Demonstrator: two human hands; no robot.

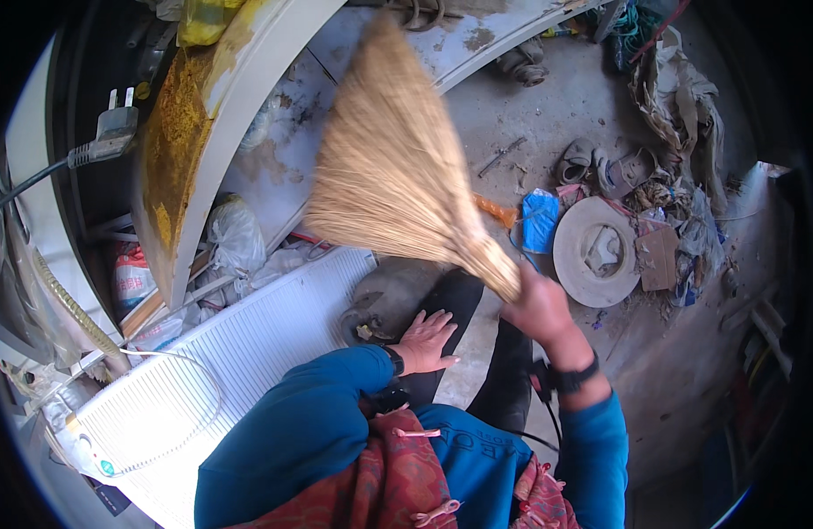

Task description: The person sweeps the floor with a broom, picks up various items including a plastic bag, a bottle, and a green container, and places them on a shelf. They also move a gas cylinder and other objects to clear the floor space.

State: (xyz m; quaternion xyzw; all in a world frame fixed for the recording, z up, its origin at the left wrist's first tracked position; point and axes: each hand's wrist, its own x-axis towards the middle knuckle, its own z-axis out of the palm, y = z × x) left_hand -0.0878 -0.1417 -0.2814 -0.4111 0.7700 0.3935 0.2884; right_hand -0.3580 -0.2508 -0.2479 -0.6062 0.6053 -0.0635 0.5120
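Note:
A straw hand broom [396, 159] is raised over the shelving, its wide bristles fanned up and to the left and slightly blurred. My right hand [539, 304] is closed around the short bound handle at its lower right end. Resting on my thigh, my left hand [427, 342] has its fingers spread and holds nothing. Beneath the bristles lies part of a stained white panel [274, 139]. A white ribbed panel [274, 311] stands to the left of my legs. The broom hides part of the shelving and floor behind it.
On the floor at right are a dusty brimmed hat [597, 251], a blue packet [540, 221], worn shoes [621, 170], a cardboard piece [656, 259] and crumpled cloth [684, 99]. A plug on a cord [112, 132] hangs at left, near plastic bags [238, 235]. A grey rounded container [393, 294] stands beside my leg.

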